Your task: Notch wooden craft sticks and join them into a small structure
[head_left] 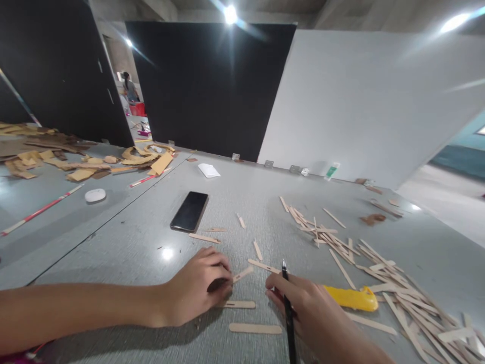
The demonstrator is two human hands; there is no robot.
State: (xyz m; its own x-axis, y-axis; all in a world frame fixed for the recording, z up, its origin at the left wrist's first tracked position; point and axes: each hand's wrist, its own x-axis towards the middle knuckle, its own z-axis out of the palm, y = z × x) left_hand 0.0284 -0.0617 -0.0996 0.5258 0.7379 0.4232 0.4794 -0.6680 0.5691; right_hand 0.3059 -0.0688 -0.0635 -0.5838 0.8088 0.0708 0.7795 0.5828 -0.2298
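My left hand (207, 280) has its fingers curled, pinching a short wooden craft stick (242, 274) that looks slightly blurred. Just below those fingers, another craft stick (238, 305) with a dark mark lies on the table, partly covered by the hand. My right hand (297, 301) is closed on a black pen (288, 313), its tip pointing up and away. Beyond its fingertips rests a craft stick (263, 265) with a small dark mark. One more craft stick (255, 328) lies flat between the hands, nearer to me. A yellow plastic tool (352, 298) shows behind my right hand, partly hidden.
A loose pile of craft sticks (405, 298) spreads across the right. A black phone (190, 211), a folded white paper (208, 171) and a white case (95, 195) lie farther back. Cardboard scraps (87, 167) fill the far left. Black and white panels (212, 86) border the table.
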